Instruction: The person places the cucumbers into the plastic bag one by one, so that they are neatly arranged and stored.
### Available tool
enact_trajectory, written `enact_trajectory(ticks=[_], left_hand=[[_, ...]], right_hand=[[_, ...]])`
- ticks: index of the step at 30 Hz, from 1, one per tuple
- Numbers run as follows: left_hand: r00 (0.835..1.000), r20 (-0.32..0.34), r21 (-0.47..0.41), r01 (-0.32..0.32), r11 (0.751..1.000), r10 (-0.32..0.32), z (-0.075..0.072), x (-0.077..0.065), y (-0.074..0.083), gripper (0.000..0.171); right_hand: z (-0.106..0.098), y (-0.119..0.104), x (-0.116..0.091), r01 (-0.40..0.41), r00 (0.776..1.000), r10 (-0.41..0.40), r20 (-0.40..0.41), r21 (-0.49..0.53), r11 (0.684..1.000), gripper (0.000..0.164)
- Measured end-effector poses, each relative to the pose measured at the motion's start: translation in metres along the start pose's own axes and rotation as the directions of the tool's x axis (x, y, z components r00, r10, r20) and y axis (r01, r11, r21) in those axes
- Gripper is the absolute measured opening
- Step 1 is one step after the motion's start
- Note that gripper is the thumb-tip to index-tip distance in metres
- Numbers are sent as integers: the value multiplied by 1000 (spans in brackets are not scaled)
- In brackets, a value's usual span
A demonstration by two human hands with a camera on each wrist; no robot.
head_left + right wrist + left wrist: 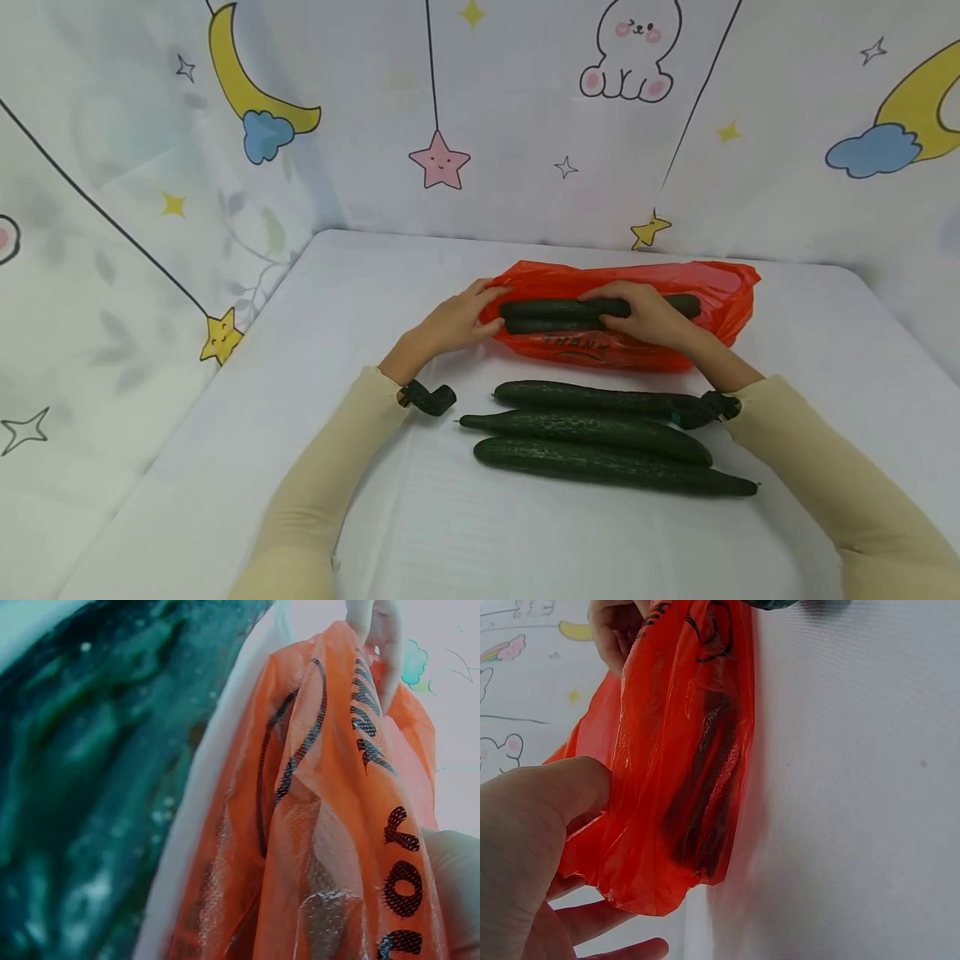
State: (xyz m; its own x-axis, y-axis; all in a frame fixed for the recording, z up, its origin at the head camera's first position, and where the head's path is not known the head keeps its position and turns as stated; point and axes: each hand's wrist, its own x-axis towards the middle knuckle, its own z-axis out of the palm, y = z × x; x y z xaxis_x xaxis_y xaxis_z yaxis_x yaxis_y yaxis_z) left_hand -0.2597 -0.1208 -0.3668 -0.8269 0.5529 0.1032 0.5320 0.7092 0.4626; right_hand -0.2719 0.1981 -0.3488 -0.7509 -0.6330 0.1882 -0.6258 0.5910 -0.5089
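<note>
A red plastic bag (600,357) with black printing lies on the table, its opening facing up. Two dark green cucumbers (543,309) show side by side inside it. My right hand (643,312) reaches into the opening and grips the upper cucumber near its middle, thumb on the near side, fingers over the far side. At the bag's left end, my left hand (461,321) holds the edge; in the left wrist view its thumb (577,784) goes behind the red film, and its other fingers are spread below. The right fingertips are partly hidden by the bag in the wrist views.
Three more cucumbers lie in front of the bag: a far one (585,397), a middle one (585,427) and a near one (600,463). Under everything is a white table (570,542). A printed backdrop (510,100) stands behind it and at the left.
</note>
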Motion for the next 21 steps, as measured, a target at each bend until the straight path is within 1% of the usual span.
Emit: enact_trajectory(ticks=[11, 16, 21], left_hand=[[1000, 6, 0, 1, 1000, -1, 0, 0, -1, 58], [1000, 0, 8, 0, 1000, 0, -2, 0, 0, 58], [1000, 13, 2, 10, 1000, -10, -2, 0, 0, 58]], right_hand=[[0, -2, 2, -85, 996, 84, 32, 49, 995, 39], [-2, -1, 3, -93, 995, 91, 38, 50, 994, 39], [-1, 0, 1, -108, 994, 106, 42, 58, 992, 40]])
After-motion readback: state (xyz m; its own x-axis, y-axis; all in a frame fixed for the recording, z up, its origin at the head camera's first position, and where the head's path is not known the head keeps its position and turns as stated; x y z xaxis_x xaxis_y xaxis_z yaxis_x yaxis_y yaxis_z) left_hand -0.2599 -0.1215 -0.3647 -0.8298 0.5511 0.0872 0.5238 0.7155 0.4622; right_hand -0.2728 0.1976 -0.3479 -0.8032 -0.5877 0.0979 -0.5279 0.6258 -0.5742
